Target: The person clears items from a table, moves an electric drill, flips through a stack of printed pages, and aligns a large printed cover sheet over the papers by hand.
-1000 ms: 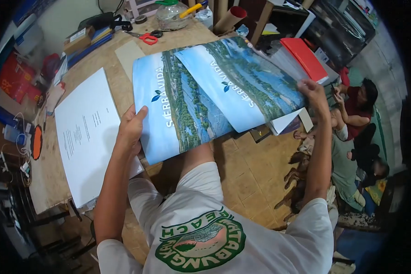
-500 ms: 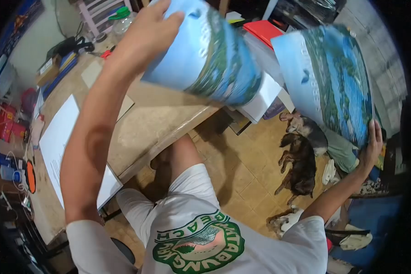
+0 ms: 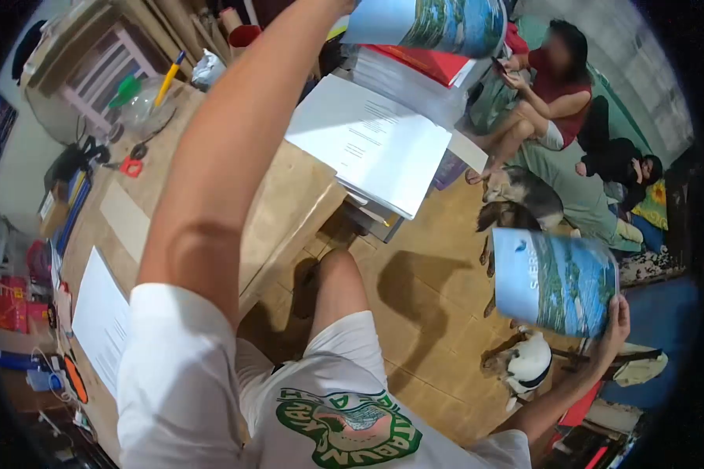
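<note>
At the top edge, my left hand point(image 3: 341, 6) is mostly cut off, and it holds the left end of a glossy landscape print point(image 3: 454, 25) above a red folder point(image 3: 422, 64). My right hand point(image 3: 618, 319) grips the lower right edge of a second print point(image 3: 557, 283), lettered "SIER…", over the floor at the right. A thick stack of white printed paper point(image 3: 371, 144) lies beside the red folder. More white sheets point(image 3: 102, 320) rest on the wooden table point(image 3: 289, 199) at the left.
Two people, one seated point(image 3: 559, 86) and one lying point(image 3: 622, 164), are at the upper right. Dogs, one black and white point(image 3: 528, 361), lie on the tiled floor point(image 3: 414, 289). Red-handled scissors point(image 3: 131, 166), a clear jar point(image 3: 145, 109) and a strip of card point(image 3: 125, 219) are on the table.
The two prints, overlapping between my hands at first, are now apart. My left hand has moved up and away with one; my right hand has moved down and right with the other.
</note>
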A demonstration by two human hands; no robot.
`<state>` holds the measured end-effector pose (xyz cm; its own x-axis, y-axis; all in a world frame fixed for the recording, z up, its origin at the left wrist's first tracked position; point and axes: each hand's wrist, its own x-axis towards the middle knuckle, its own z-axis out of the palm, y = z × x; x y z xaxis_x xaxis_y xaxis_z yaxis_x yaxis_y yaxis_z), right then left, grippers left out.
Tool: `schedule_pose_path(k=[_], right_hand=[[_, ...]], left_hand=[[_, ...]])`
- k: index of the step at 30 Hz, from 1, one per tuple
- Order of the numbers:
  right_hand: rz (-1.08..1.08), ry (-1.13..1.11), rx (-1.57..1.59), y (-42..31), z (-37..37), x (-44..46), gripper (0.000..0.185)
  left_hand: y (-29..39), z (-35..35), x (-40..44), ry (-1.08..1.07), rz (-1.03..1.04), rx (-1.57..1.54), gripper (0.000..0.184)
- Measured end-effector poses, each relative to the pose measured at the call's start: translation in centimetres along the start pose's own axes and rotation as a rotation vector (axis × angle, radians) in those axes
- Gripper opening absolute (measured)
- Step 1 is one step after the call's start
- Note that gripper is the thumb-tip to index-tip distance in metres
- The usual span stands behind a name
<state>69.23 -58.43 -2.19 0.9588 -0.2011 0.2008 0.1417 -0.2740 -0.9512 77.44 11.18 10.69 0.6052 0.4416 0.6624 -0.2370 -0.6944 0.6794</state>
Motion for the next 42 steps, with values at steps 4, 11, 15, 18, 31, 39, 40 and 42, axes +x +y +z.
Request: schedule_pose_path(k=[4,11,15,18,31,39,40,42], right_hand=[[0.026,0.076,-0.088,2.3,-1.1,-1.2,0.025],[0.051,0.052,-0.102,1.1,-0.5,-2.5,0.022],[-0.017,0.086,-0.168,0.2,1.0,-1.8,0.022],[-0.073,-0.01,-0.127,-3.0,3.1,-2.6,0.025],[-0.305,-0.453,-0.145,-11.7,7.0,-6.8,0.012],[-0.65,-0.676,-0.301,-15.4,9.5,2.1,0.029],[-0.683,-0.645,-0.261,-16.2,11.7,0.8,0.029],[-0.728,-0.592,-0.211,-17.5,14.4,0.1,0.031]], left_hand=[[-4.8,5.0,-2.4,0.083,-0.261,-0.498,0.039],[-10.1,11.7,-13.8,0.582,-0.952,-0.223,0.05],[-9.5,14.3,-22.5,0.743,-1.139,-0.21,0.053],[-7.3,13.1,-27.3,0.719,-1.339,-0.406,0.052],[-3.6,7.9,-33.0,0.025,-1.397,-0.342,0.067],[1.6,0.8,-48.6,-0.917,-1.459,-1.392,0.118],[2.0,-1.3,-48.8,-0.855,-1.432,-1.392,0.118],[5.3,-4.5,-48.7,-0.751,-1.224,-1.978,0.117]])
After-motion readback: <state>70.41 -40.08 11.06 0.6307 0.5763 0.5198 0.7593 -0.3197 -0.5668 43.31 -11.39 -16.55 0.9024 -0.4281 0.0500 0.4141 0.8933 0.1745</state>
